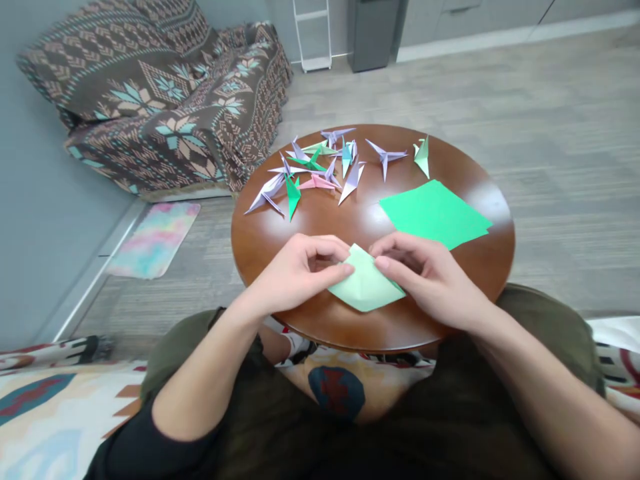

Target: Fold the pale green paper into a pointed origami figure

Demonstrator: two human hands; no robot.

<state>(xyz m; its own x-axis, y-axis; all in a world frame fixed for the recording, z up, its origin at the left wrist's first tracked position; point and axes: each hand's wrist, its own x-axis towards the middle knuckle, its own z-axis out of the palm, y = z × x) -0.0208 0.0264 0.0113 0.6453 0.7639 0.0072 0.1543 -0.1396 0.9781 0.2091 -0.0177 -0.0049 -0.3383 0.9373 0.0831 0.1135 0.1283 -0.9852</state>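
Paper in hand: a pale green, diamond-shaped piece of folded paper (367, 283), near the front edge of the round, glossy brown wooden tabletop (265, 247); whether it rests on the wood or is lifted slightly, I cannot tell.
Folding so far: part-way, I judge; a layered edge shows at its right corner, but it has none of the wings or necks of the finished pieces.
Left hand: the left hand (300, 270) pinches the paper's upper left edge, thumb on top, fingers curled behind.
Right hand: the right hand (433, 273) pinches the upper right edge, thumb on the face, fingers bent close; their tips are partly hidden.
Unfolded sheets: flat, bright green square paper sheets (435, 210) overlap just beyond the right hand, not yet folded.
Finished birds: a cluster of lilac, green and pink folded-paper birds (314, 162) at the far left; a lilac paper bird (385, 157) and a pale green paper bird (423, 159) stand apart to its right.
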